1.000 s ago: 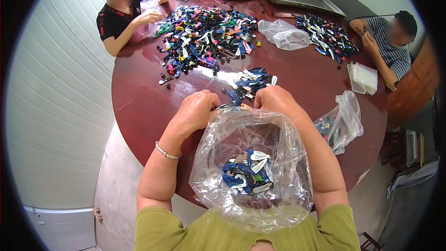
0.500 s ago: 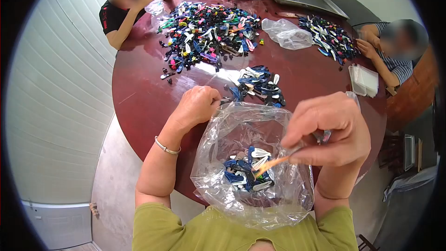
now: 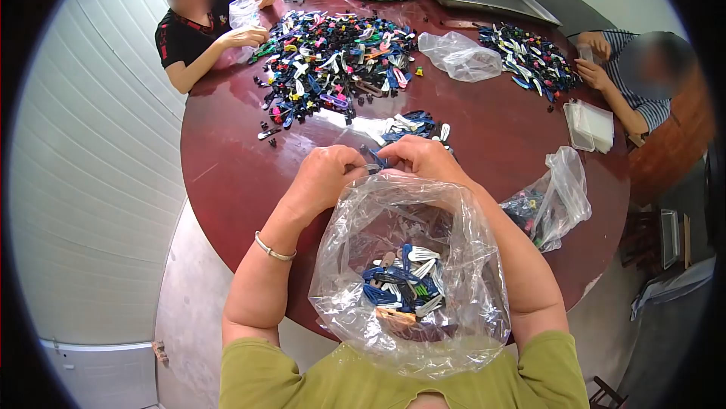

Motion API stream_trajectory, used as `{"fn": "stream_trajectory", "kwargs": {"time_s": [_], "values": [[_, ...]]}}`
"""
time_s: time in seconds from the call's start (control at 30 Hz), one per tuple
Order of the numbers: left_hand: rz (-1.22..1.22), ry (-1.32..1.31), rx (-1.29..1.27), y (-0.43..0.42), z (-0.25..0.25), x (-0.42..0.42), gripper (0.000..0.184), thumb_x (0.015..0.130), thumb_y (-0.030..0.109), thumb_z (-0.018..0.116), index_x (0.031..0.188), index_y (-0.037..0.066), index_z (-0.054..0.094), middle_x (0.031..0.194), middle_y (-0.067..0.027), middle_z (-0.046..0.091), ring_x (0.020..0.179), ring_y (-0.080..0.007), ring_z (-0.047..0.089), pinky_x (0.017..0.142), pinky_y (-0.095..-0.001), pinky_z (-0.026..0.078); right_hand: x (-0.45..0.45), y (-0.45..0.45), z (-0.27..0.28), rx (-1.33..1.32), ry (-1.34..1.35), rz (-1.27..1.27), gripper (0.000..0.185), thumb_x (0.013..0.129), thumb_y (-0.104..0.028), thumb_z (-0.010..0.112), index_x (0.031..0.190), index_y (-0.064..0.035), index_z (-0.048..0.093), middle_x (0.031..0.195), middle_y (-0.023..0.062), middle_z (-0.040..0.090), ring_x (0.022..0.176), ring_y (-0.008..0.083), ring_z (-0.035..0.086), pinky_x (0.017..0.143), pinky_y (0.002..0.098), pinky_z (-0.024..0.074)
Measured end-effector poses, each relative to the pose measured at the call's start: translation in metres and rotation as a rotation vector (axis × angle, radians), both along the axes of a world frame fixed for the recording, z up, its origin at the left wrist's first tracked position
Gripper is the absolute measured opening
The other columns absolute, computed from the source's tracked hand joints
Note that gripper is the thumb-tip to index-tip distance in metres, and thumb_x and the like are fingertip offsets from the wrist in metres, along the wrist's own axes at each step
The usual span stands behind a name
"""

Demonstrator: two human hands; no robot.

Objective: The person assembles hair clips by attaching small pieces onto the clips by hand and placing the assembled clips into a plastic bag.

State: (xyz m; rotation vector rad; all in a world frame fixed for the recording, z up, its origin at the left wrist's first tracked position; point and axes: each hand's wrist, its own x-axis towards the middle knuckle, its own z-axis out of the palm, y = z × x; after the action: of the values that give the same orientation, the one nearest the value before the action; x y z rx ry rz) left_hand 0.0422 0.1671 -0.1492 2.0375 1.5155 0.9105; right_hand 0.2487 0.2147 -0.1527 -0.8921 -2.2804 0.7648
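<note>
Blue clip [image 3: 372, 155] sits just beyond the near rim of the clear open bag [image 3: 484, 288], between the hands, long axis diagonal, one end pointing up-left and away from the person, the other down-right at the right fingertips. Right hand [image 3: 420, 158] pinches it; left hand [image 3: 325, 176] is curled closed beside it, exact grip too small to tell. Loose clips [image 3: 408, 127] lie on the red table [image 3: 234, 174] just beyond.

The orange clip [image 3: 396, 317] had landed in the bag [image 3: 331, 284]; the right hand [image 3: 425, 158] had rejoined the left hand [image 3: 324, 176] inside the surface's [image 3: 242, 144] near edge.
</note>
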Motion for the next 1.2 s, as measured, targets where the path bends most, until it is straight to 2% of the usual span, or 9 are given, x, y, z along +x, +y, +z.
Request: {"fn": "stream_trajectory", "kwargs": {"time_s": [0.1,0.3,0.53,0.63,0.73,0.87,0.93,1.03,1.2], "values": [[-0.019,-0.093,-0.013,-0.002,0.0,0.007,0.013,0.075,0.01,0.069,0.084,0.001,0.069,0.079,-0.0172,0.066,0.073,-0.0305,0.066,0.066,-0.0365,0.052,0.0,0.001,-0.004,-0.012,0.079,0.015,0.016,0.08,-0.016,0.073,0.091,-0.0045,0.071,0.079,0.0068,0.063,0.07,0.0169,0.062,0.064,0.0292,0.0502],[-0.005,-0.136,-0.071,-0.004,0.002,0.012,0.018,0.076,0.011,0.07,0.091,0.001,0.069,0.081,-0.0175,0.066,0.074,-0.0291,0.066,0.067,-0.0354,0.051,0.004,0.002,0.003,0.052,0.024,-0.058,0.01,0.079,-0.011,0.072,0.085,-0.0034,0.071,0.073,0.0055,0.064,0.065,0.0131,0.061,0.061,0.0266,0.0489],[0.002,0.142,0.032,0.0,-0.006,-0.001,0.022,0.076,0.02,0.073,0.088,0.002,0.068,0.083,-0.0166,0.065,0.081,-0.0338,0.063,0.072,-0.0415,0.05,0.03,-0.01,0.074,-0.262,0.5,-0.224,0.004,0.08,-0.002,0.067,0.077,0.0007,0.066,0.072,-0.0012,0.062,0.064,0.003,0.052,0.056,0.0207,0.0411],[-0.013,0.222,0.021,-0.002,0.0,-0.002,0.022,0.075,0.021,0.073,0.086,0.003,0.067,0.085,-0.0169,0.064,0.083,-0.0352,0.063,0.073,-0.042,0.049,0.048,-0.031,0.108,-0.218,0.538,-0.107,0.007,0.075,-0.005,0.072,0.076,0.0004,0.069,0.069,0.0012,0.063,0.062,0.0022,0.052,0.052,0.0187,0.0373],[-0.036,0.222,-0.007,-0.005,0.003,-0.004,0.019,0.076,0.018,0.07,0.086,0.003,0.068,0.085,-0.0164,0.064,0.084,-0.0351,0.062,0.073,-0.0419,0.049,0.063,-0.049,0.127,-0.132,0.525,0.323,0.009,0.073,-0.004,0.075,0.076,-0.0003,0.068,0.071,0.0004,0.063,0.06,0.0013,0.049,0.051,0.0183,0.0333],[-0.074,0.123,-0.044,-0.004,-0.007,-0.007,0.015,0.075,0.015,0.067,0.085,0.004,0.067,0.084,-0.016,0.063,0.084,-0.0353,0.062,0.073,-0.043,0.048,0.062,-0.05,0.124,-0.196,0.447,0.299,0.011,0.072,-0.006,0.077,0.078,-0.0011,0.07,0.072,0.0009,0.063,0.061,0.0019,0.051,0.051,0.0184,0.0347],[-0.086,-0.029,-0.086,-0.004,-0.015,-0.01,0.014,0.075,0.014,0.066,0.085,0.004,0.067,0.083,-0.0158,0.062,0.084,-0.0351,0.062,0.072,-0.043,0.048,0.046,-0.031,0.101,-0.26,0.489,0.004,0.008,0.074,-0.005,0.074,0.08,-0.0004,0.071,0.07,0.0022,0.064,0.063,0.0041,0.055,0.053,0.0211,0.0402],[-0.094,0.258,0.017,-0.003,-0.01,-0.006,0.013,0.074,0.012,0.066,0.084,0.004,0.068,0.084,-0.0158,0.063,0.085,-0.035,0.062,0.073,-0.0425,0.048,0.035,-0.002,0.048,-0.099,-0.003,0.047,0.015,0.072,-0.011,0.073,0.084,-0.0019,0.071,0.077,0.0093,0.067,0.07,0.0185,0.063,0.063,0.0308,0.0486],[-0.083,0.247,-0.014,-0.003,-0.001,-0.005,0.011,0.074,0.011,0.066,0.082,0.004,0.068,0.085,-0.0167,0.064,0.085,-0.0357,0.063,0.073,-0.0418,0.049,0.014,-0.006,0.028,-0.036,-0.488,0.115,0.02,0.07,-0.022,0.068,0.08,-0.0048,0.07,0.078,0.0204,0.066,0.076,0.0359,0.066,0.065,0.0439,0.0509]]}}
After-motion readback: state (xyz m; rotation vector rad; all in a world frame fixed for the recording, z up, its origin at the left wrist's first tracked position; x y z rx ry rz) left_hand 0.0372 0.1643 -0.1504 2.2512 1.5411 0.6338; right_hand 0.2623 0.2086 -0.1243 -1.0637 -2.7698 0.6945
